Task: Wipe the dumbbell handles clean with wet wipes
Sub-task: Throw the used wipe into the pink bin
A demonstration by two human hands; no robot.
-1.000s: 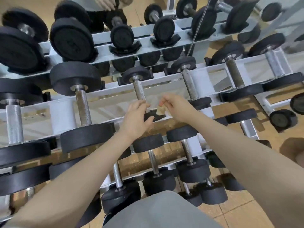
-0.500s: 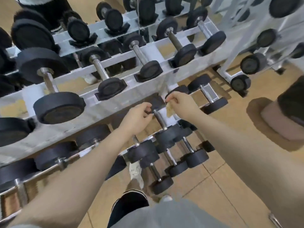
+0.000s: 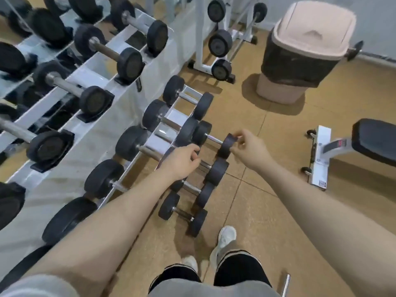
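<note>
Small black dumbbells with chrome handles (image 3: 215, 139) lie in a row on the low tier of the rack (image 3: 165, 133), close to the floor. My right hand (image 3: 249, 152) hovers over one dumbbell's outer head (image 3: 224, 150) and pinches a small dark packet (image 3: 232, 138) in its fingertips. My left hand (image 3: 184, 159) sits a little to the left, above the low tier, fingers curled with nothing visible in them. The two hands are apart. No wipe is visible.
Bigger dumbbells (image 3: 128, 61) rest on the white upper tier (image 3: 102, 133) at left. A lidded pink bin (image 3: 300, 50) stands at back right, and a bench (image 3: 375, 142) on a wheeled base at right. My shoes (image 3: 226, 236) are on the tan floor beside the rack.
The view has swung right and down from the upper tier to the low one. My hands have drifted apart, and the dark packet is now only in my right fingers. The tan wipe is gone from sight.
</note>
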